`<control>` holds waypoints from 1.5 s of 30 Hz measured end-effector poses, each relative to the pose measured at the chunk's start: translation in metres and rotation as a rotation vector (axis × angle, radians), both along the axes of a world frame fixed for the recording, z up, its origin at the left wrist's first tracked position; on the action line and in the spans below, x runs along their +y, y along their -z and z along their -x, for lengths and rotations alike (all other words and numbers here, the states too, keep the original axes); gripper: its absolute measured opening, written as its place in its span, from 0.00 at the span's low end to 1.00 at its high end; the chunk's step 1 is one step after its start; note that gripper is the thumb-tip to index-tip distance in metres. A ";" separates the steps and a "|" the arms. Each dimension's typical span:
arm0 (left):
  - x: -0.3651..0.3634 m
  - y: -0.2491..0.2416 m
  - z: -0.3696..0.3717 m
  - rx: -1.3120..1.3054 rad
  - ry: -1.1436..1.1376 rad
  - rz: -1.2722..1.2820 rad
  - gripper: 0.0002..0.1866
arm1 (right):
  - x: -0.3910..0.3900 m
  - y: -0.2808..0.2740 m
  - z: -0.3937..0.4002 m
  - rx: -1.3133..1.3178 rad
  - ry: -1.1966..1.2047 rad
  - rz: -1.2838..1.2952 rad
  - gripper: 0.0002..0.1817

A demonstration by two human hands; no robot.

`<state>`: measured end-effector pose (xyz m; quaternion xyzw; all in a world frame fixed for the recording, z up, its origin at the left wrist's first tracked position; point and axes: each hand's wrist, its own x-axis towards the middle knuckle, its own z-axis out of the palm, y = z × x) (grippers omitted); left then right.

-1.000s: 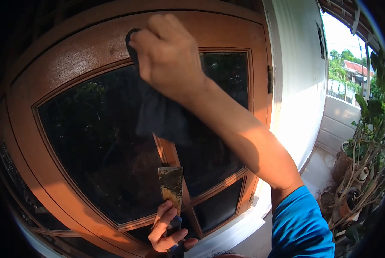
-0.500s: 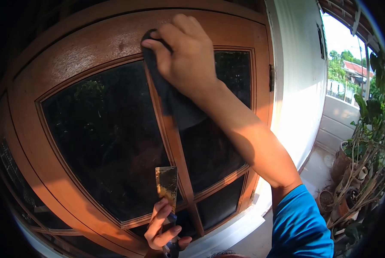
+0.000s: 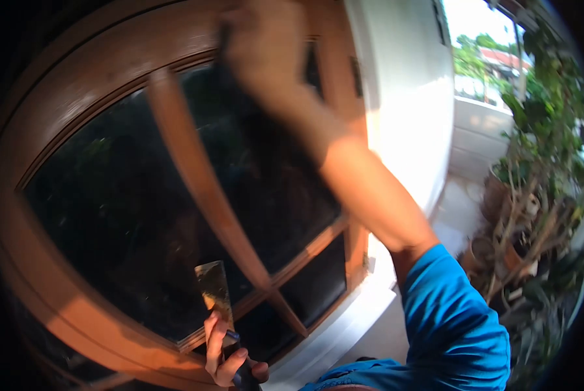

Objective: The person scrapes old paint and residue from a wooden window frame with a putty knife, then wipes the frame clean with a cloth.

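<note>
My left hand (image 3: 223,358), low in the view, is wrapped round the handle of a putty knife (image 3: 213,283). Its flat blade points up and carries yellowish residue. Up at the top rail of a brown wooden window frame (image 3: 194,163), my right hand (image 3: 269,42) is smeared by motion. A dark cloth (image 3: 227,49) shows at its left side, and the fingers look closed on it. Much of the cloth blends into the dark glass pane (image 3: 240,176) behind it, so its lower edge is hard to make out.
A white wall (image 3: 409,98) adjoins the frame on the right, with a hinge (image 3: 357,75) near the edge. Potted plants (image 3: 520,254) crowd the far right, before a low pale wall (image 3: 477,140). A white ledge (image 3: 344,332) runs below the window.
My view has turned, so the window now sits further left and tilted. My right hand has moved right along the top rail, past the centre bar, with the cloth. My left hand still grips the putty knife.
</note>
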<state>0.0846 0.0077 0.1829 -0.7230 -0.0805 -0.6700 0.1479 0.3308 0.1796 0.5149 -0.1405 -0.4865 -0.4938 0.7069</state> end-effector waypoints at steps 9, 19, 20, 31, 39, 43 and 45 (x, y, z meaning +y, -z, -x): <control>0.008 0.001 -0.009 0.225 0.078 -0.003 0.21 | -0.028 0.094 -0.016 -0.294 -0.315 0.103 0.12; 0.013 0.029 -0.063 0.279 0.282 0.145 0.22 | -0.004 0.349 -0.143 0.355 -0.073 0.579 0.07; 0.017 0.029 -0.076 0.273 0.313 0.155 0.22 | -0.007 0.360 -0.136 0.332 -0.035 0.584 0.09; 0.023 0.050 -0.150 0.255 0.385 0.330 0.20 | -0.064 0.526 -0.135 0.545 -0.081 1.434 0.28; 0.024 0.059 -0.181 0.263 0.309 0.348 0.25 | -0.044 0.461 -0.143 0.585 -0.273 1.155 0.30; 0.025 0.064 -0.182 0.316 0.296 0.384 0.25 | -0.042 0.476 -0.143 0.454 -0.216 1.034 0.33; 0.020 0.066 -0.187 0.327 0.306 0.448 0.22 | -0.048 0.530 -0.137 0.494 -0.153 1.173 0.35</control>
